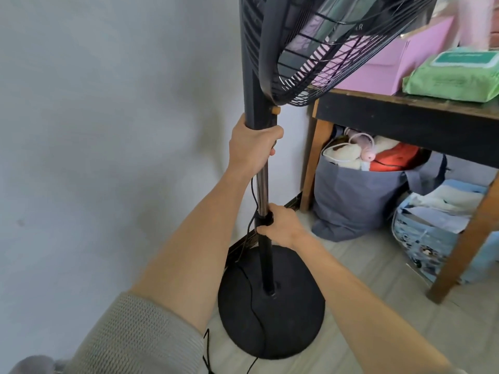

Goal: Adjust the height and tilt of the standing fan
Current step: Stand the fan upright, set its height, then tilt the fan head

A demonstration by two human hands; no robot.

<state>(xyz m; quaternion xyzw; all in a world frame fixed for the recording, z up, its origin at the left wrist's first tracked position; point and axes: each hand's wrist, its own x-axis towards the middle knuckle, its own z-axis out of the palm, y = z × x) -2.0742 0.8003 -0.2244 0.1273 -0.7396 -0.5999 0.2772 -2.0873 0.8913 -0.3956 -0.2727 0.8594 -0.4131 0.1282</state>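
**Fingers clamped on the fan pole, high and low**

Fingers (272,132) of my left hand (251,147) wrap tight round the fan (270,184) pole just under the grille (310,76). My right hand (280,225) is closed on the collar (266,220) lower down the pole, above the base (294,319). That base sits on the floor beside the wall (108,130). Right of the fan stands a table (405,117), with bags (356,201) beneath. A cord (252,292) trails down across the base.

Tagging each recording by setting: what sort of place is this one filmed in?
Most likely a room in a home, in a corner used for storage. A standing fan stands by a plain wall, and a wooden table holds a wipes pack, with stuffed fabric bags beneath it.
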